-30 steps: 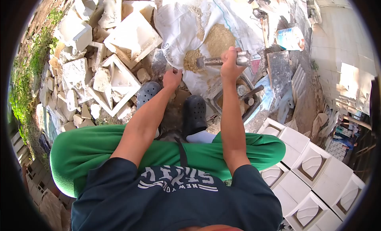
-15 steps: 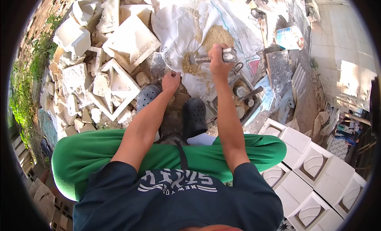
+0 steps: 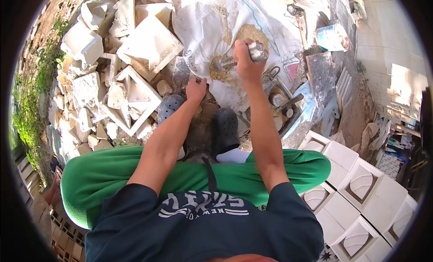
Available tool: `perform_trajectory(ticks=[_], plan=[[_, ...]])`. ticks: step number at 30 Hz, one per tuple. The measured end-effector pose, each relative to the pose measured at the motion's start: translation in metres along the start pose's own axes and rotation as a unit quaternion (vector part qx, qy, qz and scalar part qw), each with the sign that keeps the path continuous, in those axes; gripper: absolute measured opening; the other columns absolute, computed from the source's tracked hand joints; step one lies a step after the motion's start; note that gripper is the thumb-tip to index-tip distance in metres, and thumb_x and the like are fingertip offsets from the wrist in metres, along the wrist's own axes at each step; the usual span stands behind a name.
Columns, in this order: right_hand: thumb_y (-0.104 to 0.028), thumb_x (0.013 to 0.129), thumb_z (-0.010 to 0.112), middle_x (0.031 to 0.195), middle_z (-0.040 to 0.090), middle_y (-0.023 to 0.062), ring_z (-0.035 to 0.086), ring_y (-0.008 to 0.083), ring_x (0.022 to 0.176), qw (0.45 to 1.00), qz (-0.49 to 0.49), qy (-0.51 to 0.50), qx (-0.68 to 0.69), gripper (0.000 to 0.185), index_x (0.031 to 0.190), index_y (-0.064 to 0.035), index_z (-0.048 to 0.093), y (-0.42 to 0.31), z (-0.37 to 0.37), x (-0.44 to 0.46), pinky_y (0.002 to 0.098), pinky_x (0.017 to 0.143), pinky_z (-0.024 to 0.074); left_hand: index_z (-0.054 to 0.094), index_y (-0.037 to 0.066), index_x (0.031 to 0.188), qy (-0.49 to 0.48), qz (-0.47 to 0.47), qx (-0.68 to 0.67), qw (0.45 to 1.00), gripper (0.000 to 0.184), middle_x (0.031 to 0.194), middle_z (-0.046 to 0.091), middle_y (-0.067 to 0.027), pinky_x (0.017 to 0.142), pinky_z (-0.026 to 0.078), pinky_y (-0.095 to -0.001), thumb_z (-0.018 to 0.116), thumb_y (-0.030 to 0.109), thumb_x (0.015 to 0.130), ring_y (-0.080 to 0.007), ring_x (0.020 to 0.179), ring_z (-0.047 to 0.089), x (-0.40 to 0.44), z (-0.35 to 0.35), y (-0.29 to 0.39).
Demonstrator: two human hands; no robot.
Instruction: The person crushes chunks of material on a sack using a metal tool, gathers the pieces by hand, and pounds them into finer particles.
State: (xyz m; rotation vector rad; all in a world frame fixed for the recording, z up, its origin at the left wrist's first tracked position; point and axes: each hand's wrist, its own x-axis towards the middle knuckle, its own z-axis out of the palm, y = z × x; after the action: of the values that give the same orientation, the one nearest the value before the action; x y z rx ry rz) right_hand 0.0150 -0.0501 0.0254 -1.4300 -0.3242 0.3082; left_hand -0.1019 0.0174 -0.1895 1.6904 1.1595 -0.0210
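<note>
My right hand (image 3: 248, 66) is closed around a grey, crusted metal tool (image 3: 228, 62); its exact kind I cannot make out. The tool's thick end sticks out on the right of the fist, and its other end is over a patch of tan sandy material (image 3: 219, 72). That material lies on a spread white sack (image 3: 198, 25), with a second pile (image 3: 252, 33) behind my right hand. My left hand (image 3: 196, 88) has its fingers pinched at the sack's near edge, in front of my dark clogs (image 3: 225, 129).
Broken white cast blocks (image 3: 149, 45) are heaped at the left. To the right of the sack stand a metal frame mould (image 3: 295, 100), a dark board (image 3: 321, 77) and a paint bucket (image 3: 331, 37). White patterned blocks (image 3: 358, 181) are lined up at the lower right.
My right hand has risen slightly and shifted left, tilting the tool. My left hand stays at the sack's edge. The view has shifted a little.
</note>
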Motion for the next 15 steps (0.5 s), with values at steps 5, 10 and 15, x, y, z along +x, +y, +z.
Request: perform_trajectory(ticks=[5, 10, 15], plan=[[-0.008, 0.085, 0.047, 0.050, 0.036, -0.0009, 0.030, 0.0086, 0.047, 0.995, -0.095, -0.028, -0.033, 0.027, 0.059, -0.0074, 0.037, -0.057, -0.006, -0.022, 0.0277, 0.046, 0.0242, 0.066, 0.002, 0.085, 0.013, 0.003, -0.012, 1.000, 0.034, 0.080, 0.067, -0.0127, 0.073, 0.049, -0.0370, 0.065, 0.035, 0.078, -0.0277, 0.078, 0.065, -0.001, 0.000, -0.004], [-0.007, 0.084, 0.052, 0.051, 0.040, -0.0034, 0.034, 0.0053, 0.048, 0.995, -0.091, -0.042, -0.024, 0.027, 0.058, -0.0053, 0.043, 0.013, -0.011, -0.019, 0.0253, 0.045, 0.0262, 0.065, 0.001, 0.084, 0.007, -0.001, -0.010, 1.000, 0.034, 0.080, 0.067, -0.0124, 0.072, 0.048, -0.0368, 0.065, 0.035, 0.078, -0.0270, 0.075, 0.064, -0.005, -0.003, 0.001], [-0.007, 0.082, 0.058, 0.052, 0.044, -0.0061, 0.039, 0.0019, 0.050, 1.000, -0.006, -0.022, 0.000, 0.024, 0.059, -0.0032, 0.053, -0.016, -0.007, -0.003, 0.0235, 0.044, 0.0289, 0.067, 0.000, 0.089, -0.008, -0.021, -0.007, 1.000, 0.038, 0.083, 0.067, -0.0126, 0.074, 0.047, -0.0361, 0.065, 0.037, 0.078, -0.0250, 0.078, 0.064, -0.005, -0.008, 0.010]])
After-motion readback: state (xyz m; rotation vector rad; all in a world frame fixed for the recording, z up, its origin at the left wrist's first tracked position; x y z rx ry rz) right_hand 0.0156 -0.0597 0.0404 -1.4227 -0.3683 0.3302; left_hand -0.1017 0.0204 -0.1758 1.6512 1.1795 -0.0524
